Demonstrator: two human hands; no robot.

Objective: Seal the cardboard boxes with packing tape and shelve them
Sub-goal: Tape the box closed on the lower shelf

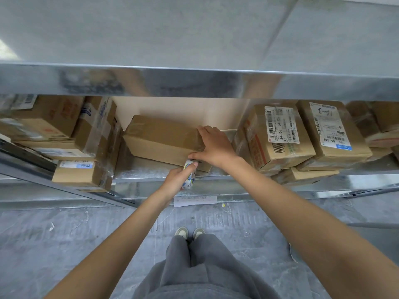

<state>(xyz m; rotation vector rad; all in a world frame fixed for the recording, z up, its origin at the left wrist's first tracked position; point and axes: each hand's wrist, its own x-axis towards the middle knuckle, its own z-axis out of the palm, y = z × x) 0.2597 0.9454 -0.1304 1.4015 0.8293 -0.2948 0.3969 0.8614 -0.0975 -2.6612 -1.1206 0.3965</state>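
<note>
Head view, looking down at a metal shelf (164, 186) at about waist level. A long cardboard box (159, 139) lies in the middle bay, tilted, with clear tape across its right end. The right hand (212, 145) rests on that end, fingers laid flat over the top and thumb along the front edge, pressing rather than gripping. The left hand (178, 179) sits just below the box's front lower corner, fingers curled round a roll of packing tape (189, 174) with white, blue and yellow print on it; the roll touches the box.

Left of the box: a stack of taped parcels (64, 134). Right of it: two labelled boxes (302, 134) with barcode stickers, leaning against each other.

On the grey floor (64, 244) below the shelf lies a white paper slip (195, 201). The person's grey trousers (205, 266) and shoes (190, 233) are visible beneath.
</note>
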